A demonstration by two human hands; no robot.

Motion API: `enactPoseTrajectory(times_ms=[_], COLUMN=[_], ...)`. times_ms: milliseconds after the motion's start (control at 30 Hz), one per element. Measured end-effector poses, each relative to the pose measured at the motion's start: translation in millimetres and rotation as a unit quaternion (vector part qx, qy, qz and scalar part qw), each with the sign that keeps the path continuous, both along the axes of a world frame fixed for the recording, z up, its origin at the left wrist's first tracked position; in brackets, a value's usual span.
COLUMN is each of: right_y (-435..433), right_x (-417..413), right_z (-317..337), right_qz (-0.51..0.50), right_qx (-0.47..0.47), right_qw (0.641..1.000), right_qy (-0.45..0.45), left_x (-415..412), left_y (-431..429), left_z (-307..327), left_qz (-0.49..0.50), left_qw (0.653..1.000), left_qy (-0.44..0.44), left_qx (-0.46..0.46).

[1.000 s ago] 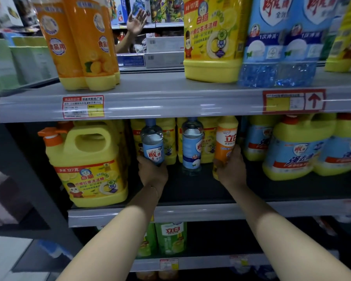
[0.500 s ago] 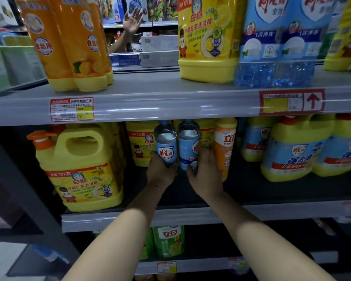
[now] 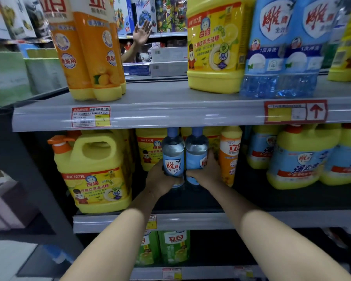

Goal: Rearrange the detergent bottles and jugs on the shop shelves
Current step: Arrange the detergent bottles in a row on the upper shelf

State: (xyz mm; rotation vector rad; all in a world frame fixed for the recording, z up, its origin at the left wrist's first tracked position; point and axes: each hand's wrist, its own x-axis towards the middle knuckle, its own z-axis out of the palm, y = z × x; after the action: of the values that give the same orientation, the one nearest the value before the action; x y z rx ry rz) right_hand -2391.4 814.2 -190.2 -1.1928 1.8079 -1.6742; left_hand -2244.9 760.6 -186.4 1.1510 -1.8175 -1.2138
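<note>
Keeping the left hand [image 3: 160,179] and right hand [image 3: 206,173] wrapped around the two clear blue bottles [image 3: 173,157], touching upright on the middle shelf [image 3: 292,218], she should probably press both together evenly.

Shop aisle, cleaning-products section for sure.

Grey metal shelves [image 3: 170,102] are stacked with yellow detergent jugs [image 3: 93,171], orange bottles [image 3: 93,57] and clear blue bottles [image 3: 282,57], several of each kind in rows. Printed price tags [image 3: 91,117] sit in the shelf-edge strips, one with a red arrow [image 3: 316,111]. Behind there's another aisle with what look like boxed toys [image 3: 150,13], kinda blurry though.
</note>
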Motion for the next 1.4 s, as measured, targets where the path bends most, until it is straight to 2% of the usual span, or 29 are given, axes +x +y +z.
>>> enactPoseTrajectory(times_ms=[167,333,467,667,900,1033,1167,1267,1400], right_y=[35.0,80.9,115.4,162.2,200.9,219.7,240.3,247.3,245.3], right_x=[10.1,22.7,28.4,31.0,-1.3,-34.9,-73.8,-108.6,-147.1], right_z=[-4.6,5.6,32.9,104.5,166.6,194.3,223.1,243.6,270.1], right_qz=[0.049,0.052,-0.009,-0.075,-0.099,-0.085,-0.098,-0.093,-0.115], right_qx=[-0.072,-0.098,-0.098,-0.197,-0.238,-0.280,-0.337,-0.344,-0.347], right_qw=[0.995,0.990,0.988,0.962,0.956,0.952,0.933,0.933,0.928], right_qy=[0.050,0.084,0.116,0.174,0.139,0.091,0.077,0.056,0.071], left_x=[17.9,35.1,41.0,32.1,-10.0,-49.6,-92.9,-118.8,-139.1], left_y=[18.0,41.0,66.5,105.3,141.2,165.4,179.2,183.9,186.1], left_z=[4.8,13.0,44.4,113.6,176.2,210.1,236.0,250.5,266.3], left_qz=[-0.015,-0.043,-0.060,-0.135,-0.176,-0.160,-0.123,-0.093,-0.030], left_qw=[0.999,0.992,0.982,0.944,0.925,0.916,0.922,0.926,0.927], left_qy=[0.012,0.009,0.017,0.111,0.158,0.172,0.172,0.173,0.168], left_qx=[-0.045,-0.115,-0.176,-0.281,-0.296,-0.326,-0.326,-0.324,-0.334])
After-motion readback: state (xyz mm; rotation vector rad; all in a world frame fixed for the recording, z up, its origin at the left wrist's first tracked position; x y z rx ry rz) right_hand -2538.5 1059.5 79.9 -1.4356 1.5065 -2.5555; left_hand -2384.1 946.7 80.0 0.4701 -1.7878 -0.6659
